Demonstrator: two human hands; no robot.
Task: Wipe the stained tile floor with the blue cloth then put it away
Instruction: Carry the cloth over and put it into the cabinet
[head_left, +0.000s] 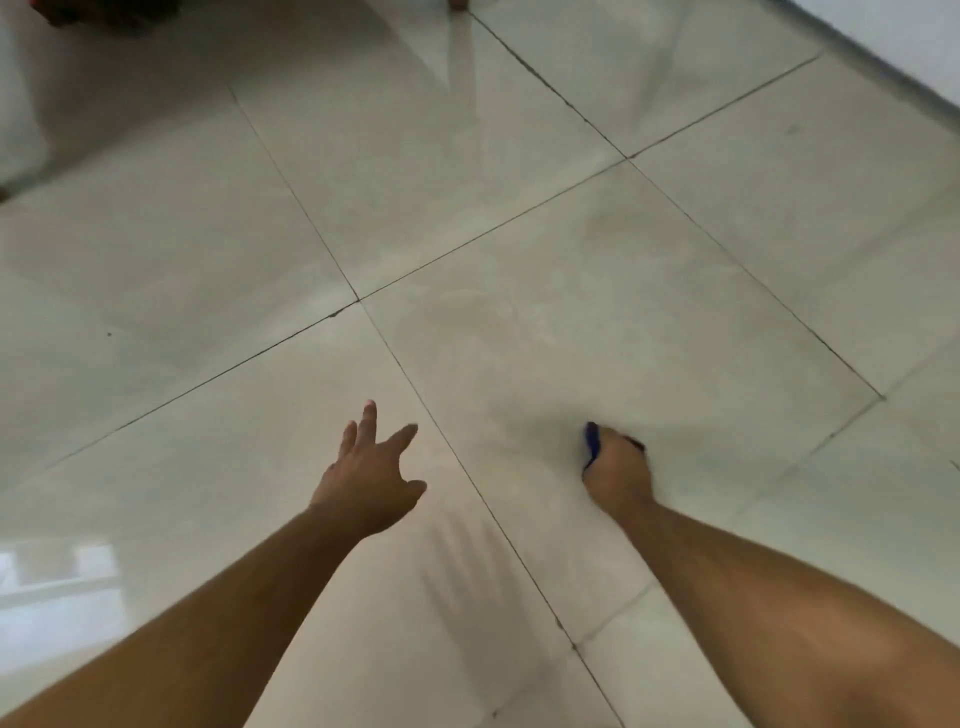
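Presently I note the right hand (618, 467) in a closed grip on the bunched blue cloth (592, 441) low over the tile floor (571, 291), left hand (371, 467) open and empty; so little cloth showing risks missing the faint stain (519, 322).

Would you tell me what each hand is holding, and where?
The right hand grips the bunched blue cloth; which part is hidden. The left hand is open, empty.
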